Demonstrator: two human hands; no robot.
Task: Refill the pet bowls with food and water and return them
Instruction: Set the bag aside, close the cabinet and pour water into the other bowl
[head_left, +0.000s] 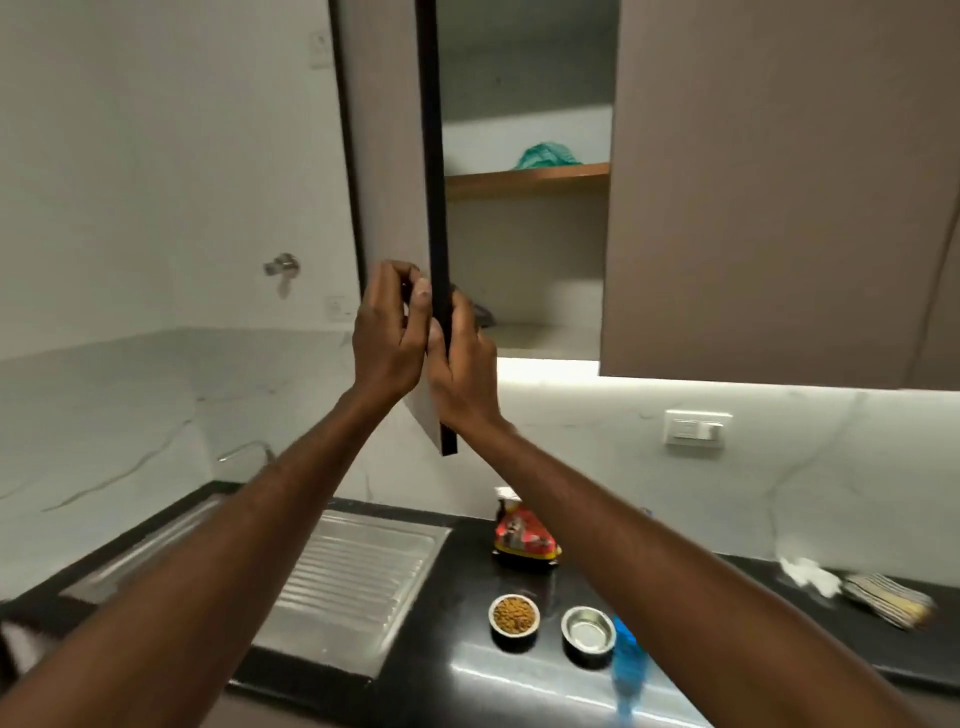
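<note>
Both hands are raised to the open cabinet door, seen edge-on. My left hand grips the door's left face and my right hand wraps its dark edge. Down on the black counter stand two small steel bowls: one bowl is filled with brown kibble, the other bowl looks empty. A red and yellow pet food bag stands behind them. A blue bottle sits right of the bowls, partly hidden by my right forearm.
A steel sink drainboard lies left of the bowls, with a faucet behind. Inside the cabinet a green bag rests on a wooden shelf. A striped cloth lies at the counter's right. A wall switch is above.
</note>
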